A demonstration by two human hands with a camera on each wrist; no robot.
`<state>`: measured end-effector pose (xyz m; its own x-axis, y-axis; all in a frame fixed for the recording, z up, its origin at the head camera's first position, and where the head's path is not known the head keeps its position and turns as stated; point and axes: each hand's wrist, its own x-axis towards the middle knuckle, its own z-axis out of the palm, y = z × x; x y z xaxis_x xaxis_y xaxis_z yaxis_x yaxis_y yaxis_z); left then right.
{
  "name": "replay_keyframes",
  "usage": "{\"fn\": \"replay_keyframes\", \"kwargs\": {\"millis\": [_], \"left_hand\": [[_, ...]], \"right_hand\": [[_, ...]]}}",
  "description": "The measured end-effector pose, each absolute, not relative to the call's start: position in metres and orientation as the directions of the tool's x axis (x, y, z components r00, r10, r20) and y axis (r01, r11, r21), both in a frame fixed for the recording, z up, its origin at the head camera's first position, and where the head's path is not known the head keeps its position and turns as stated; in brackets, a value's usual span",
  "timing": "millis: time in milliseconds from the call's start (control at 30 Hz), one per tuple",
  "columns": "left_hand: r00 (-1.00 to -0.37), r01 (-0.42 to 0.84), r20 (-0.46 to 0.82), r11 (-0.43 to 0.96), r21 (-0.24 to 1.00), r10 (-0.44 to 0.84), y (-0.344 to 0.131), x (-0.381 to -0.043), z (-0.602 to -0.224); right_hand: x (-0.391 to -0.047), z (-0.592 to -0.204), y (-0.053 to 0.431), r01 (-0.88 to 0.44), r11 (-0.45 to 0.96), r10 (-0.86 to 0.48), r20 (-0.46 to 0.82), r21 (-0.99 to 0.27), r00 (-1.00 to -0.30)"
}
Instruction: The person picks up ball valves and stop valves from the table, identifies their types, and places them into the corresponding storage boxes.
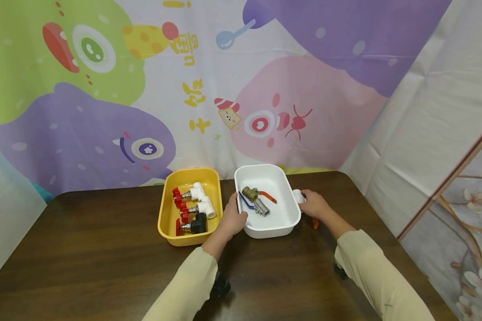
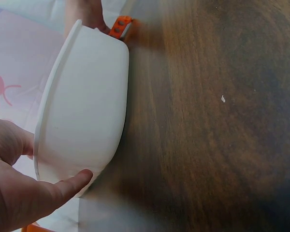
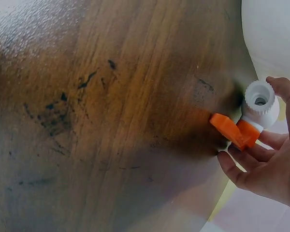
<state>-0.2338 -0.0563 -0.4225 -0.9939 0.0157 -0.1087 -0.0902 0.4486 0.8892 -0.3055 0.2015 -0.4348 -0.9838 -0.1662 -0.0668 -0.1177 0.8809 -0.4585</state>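
Note:
My left hand (image 1: 232, 217) grips the left wall of a white plastic basin (image 1: 270, 232). In the left wrist view a digit of that hand (image 2: 24, 188) lies along the basin's outer wall. Inside the basin lie a brass ball valve (image 1: 249, 193) with an orange lever and a silver ball valve (image 1: 261, 207); a blue lever (image 1: 246, 200) is beside them. Just outside the basin's right wall, my right hand (image 1: 315, 206) holds a white plastic valve (image 3: 260, 102) with an orange handle (image 3: 232, 130). The valve's ribbed open end shows in the right wrist view.
Left of the white basin stands a yellow basin (image 1: 190, 240). It holds white valves (image 1: 205, 207) and a black valve (image 1: 198, 223), all with red handles. Both basins stand near the back edge of the dark wooden table (image 1: 104, 254), before a printed cloth (image 1: 209, 147).

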Motion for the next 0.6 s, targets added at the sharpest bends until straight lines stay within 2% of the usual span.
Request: {"fn": "replay_keyframes", "kwargs": {"millis": [300,600], "left_hand": [[-0.994,-0.095,-0.112,0.442,0.892,0.013,-0.0567,-0.233,-0.4204],[-0.994,-0.088,-0.106,0.447,0.89,0.015,-0.0564,-0.2338,-0.4223]], "right_hand": [[-0.3066,-0.433,0.1994,-0.105,0.887,-0.153,-0.073,-0.449,-0.985],[-0.3071,-0.4379,0.199,-0.132,0.887,-0.154,-0.015,-0.442,-0.988]]}}
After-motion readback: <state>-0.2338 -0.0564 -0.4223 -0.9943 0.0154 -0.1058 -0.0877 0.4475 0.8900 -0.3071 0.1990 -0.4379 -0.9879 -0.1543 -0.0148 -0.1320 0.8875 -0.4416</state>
